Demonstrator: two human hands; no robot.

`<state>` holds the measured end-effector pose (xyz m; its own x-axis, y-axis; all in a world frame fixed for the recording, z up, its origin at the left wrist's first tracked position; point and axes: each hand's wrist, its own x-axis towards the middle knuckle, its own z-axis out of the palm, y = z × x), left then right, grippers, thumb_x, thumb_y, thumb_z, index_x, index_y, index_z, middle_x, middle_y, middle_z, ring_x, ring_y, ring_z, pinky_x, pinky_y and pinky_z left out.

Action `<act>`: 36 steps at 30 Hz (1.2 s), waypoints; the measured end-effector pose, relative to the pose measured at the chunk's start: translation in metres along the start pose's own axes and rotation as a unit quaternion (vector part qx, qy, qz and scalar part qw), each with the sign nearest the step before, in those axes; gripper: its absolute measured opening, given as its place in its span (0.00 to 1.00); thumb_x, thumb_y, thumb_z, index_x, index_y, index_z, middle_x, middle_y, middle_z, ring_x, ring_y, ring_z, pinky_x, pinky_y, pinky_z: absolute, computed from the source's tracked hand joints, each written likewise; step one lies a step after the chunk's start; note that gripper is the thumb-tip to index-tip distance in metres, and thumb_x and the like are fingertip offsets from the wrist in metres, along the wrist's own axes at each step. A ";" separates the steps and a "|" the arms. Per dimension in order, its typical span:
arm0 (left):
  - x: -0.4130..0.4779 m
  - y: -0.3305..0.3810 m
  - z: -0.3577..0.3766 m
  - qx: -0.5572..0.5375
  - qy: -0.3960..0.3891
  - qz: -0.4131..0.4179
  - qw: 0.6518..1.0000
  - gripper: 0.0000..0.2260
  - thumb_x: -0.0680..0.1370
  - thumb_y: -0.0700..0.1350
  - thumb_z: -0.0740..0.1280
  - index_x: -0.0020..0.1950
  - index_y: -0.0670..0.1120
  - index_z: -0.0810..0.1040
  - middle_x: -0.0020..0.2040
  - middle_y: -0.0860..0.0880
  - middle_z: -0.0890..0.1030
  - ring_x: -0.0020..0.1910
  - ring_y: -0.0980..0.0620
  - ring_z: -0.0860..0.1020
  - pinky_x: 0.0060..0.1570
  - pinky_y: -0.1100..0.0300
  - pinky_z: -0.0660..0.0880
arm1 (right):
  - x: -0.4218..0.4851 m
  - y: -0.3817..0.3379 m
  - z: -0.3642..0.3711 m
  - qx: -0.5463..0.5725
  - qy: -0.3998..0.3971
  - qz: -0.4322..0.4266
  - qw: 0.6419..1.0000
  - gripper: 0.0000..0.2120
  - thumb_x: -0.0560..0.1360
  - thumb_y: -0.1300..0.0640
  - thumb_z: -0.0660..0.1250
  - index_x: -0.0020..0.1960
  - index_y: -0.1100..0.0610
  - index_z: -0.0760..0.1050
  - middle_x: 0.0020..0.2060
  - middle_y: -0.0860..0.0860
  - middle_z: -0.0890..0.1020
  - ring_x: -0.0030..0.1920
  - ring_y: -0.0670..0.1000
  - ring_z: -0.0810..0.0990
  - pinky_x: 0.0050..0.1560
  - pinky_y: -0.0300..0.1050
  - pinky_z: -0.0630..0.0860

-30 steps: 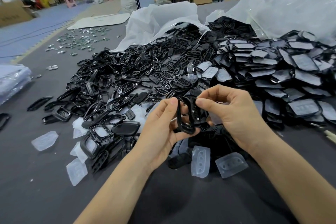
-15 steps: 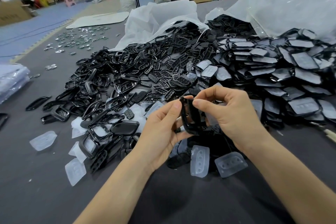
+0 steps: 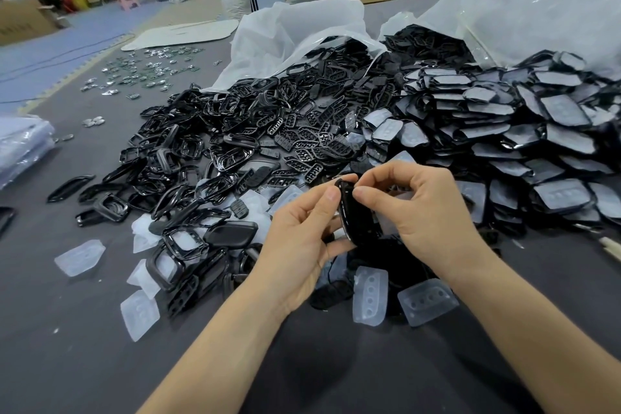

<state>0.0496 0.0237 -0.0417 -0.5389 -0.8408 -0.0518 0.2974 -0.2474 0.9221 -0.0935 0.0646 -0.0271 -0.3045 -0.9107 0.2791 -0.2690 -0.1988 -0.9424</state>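
One black shell is pinched by left hand and right hand; two clear pads are seen below.

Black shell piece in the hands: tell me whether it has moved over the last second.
Yes. The black shell piece has turned from open-face to edge-on, but it has stayed above the translucent button pad lying on the table.

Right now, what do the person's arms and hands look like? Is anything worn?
The left hand and the right hand are bare: no gloves, rings or watch, and no sleeves in view up the arms. Nails are short and plain.
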 end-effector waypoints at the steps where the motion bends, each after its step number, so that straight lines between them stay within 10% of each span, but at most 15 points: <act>1: 0.000 -0.001 0.000 0.000 -0.001 0.002 1.000 0.12 0.75 0.47 0.64 0.54 0.47 0.83 0.48 0.46 0.85 0.46 0.51 0.83 0.41 0.57 0.82 | -0.001 0.000 0.001 -0.012 0.003 -0.007 1.000 0.05 0.71 0.61 0.73 0.39 0.52 0.80 0.33 0.41 0.83 0.33 0.39 0.79 0.39 0.29 0.72; 8: 0.000 -0.003 0.000 -0.012 -0.004 0.011 1.000 0.13 0.76 0.46 0.63 0.57 0.44 0.81 0.48 0.47 0.85 0.45 0.52 0.83 0.40 0.59 0.81 | -0.005 0.001 0.008 -0.041 0.039 -0.013 0.998 0.05 0.72 0.59 0.72 0.39 0.52 0.78 0.35 0.47 0.81 0.40 0.49 0.81 0.45 0.51 0.79; 15: 0.000 -0.006 0.000 0.021 0.016 0.013 1.000 0.13 0.78 0.34 0.64 0.59 0.44 0.80 0.52 0.42 0.84 0.52 0.48 0.83 0.44 0.58 0.81 | -0.005 0.004 0.010 -0.066 0.052 -0.038 0.996 0.10 0.71 0.61 0.73 0.41 0.53 0.72 0.33 0.45 0.76 0.35 0.49 0.75 0.38 0.36 0.73; 20: 0.000 -0.006 0.001 0.110 0.063 0.053 0.991 0.17 0.77 0.29 0.63 0.54 0.48 0.83 0.43 0.43 0.82 0.45 0.41 0.74 0.56 0.32 0.71 | -0.004 0.008 0.009 -0.072 0.027 -0.007 0.997 0.05 0.72 0.55 0.72 0.40 0.49 0.77 0.36 0.46 0.81 0.38 0.47 0.79 0.45 0.40 0.75; 25: -0.002 -0.005 0.001 0.178 0.049 0.063 0.981 0.18 0.78 0.30 0.63 0.58 0.51 0.80 0.45 0.50 0.86 0.40 0.50 0.82 0.44 0.55 0.80 | -0.001 0.008 0.005 -0.068 -0.015 0.013 0.998 0.09 0.73 0.56 0.72 0.39 0.43 0.79 0.36 0.45 0.84 0.40 0.46 0.82 0.46 0.41 0.78; 36: -0.006 0.000 0.004 0.203 0.012 0.073 0.976 0.18 0.78 0.30 0.64 0.53 0.53 0.79 0.40 0.54 0.85 0.37 0.59 0.83 0.36 0.69 0.77 | 0.001 0.007 0.003 0.014 0.012 0.054 0.998 0.07 0.73 0.59 0.72 0.38 0.51 0.80 0.32 0.45 0.82 0.32 0.42 0.79 0.35 0.44 0.79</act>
<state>0.0495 0.0305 -0.0402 -0.4935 -0.8653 0.0879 0.0311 0.0835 0.9960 -0.0925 0.0613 -0.0346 -0.3531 -0.9183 0.1792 -0.2075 -0.1099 -0.9720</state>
